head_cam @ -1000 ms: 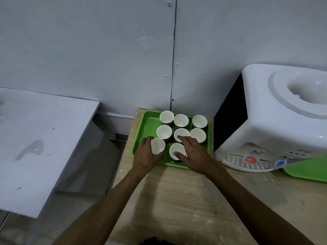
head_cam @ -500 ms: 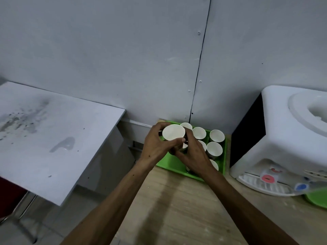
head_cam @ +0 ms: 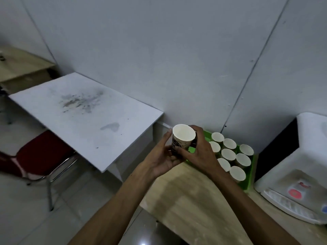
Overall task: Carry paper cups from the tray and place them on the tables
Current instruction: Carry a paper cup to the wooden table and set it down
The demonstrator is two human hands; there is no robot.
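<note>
Above tray [head_cam: 251, 175] edge, both hands, left [head_cam: 163, 159] and right [head_cam: 201, 152], apparently grip cup [head_cam: 183, 138].

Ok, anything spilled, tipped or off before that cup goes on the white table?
Nothing spilled or tipped. The cup is upright between the left hand and right hand, and the cups left in the tray stand upright. Only the white table looks odd: a dark smudge near its middle and a grey stain toward the near edge.

Paper cup [head_cam: 183, 138] now off the tray [head_cam: 251, 175], between both hands [head_cam: 178, 156].
</note>
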